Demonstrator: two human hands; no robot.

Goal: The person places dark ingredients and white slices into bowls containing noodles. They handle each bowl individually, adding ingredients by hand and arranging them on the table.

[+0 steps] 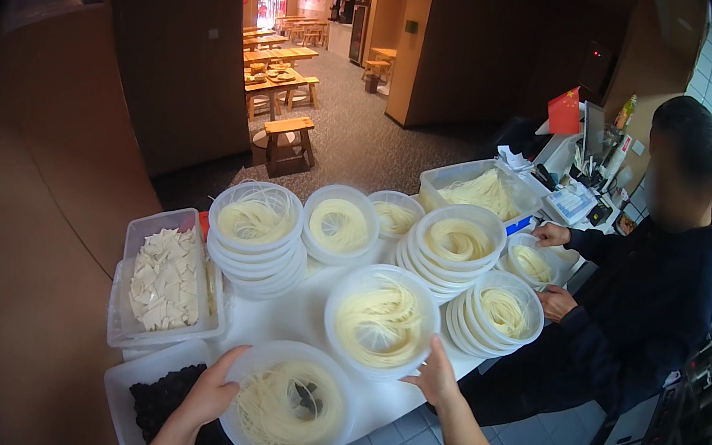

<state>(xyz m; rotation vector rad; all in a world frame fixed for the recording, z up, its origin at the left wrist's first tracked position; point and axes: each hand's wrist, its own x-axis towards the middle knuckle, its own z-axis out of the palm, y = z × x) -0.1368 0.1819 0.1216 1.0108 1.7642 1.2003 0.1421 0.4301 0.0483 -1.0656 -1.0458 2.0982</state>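
Note:
My left hand (209,391) grips the left rim of a round translucent plastic bowl (347,417) of pale thin noodles, held over the table's near edge. My right hand (436,378) is at the right rim of another such bowl (390,275), which sits just beyond on the table. Its thumb is low against the side and its fingers lie along the edge; the grip is partly hidden. More noodle bowls stand close by: a stack (248,288) at the left, a single-looking one (335,261) at the back, and a stack (439,281) to the right.
A white table (270,315) carries the bowls. At left are a tub (131,246) of flat dough pieces and a tub (115,394) of dark food. A co-worker (661,256) at right holds a noodle bowl (555,261) beside another stack (473,332). Behind stands a noodle bin (431,185).

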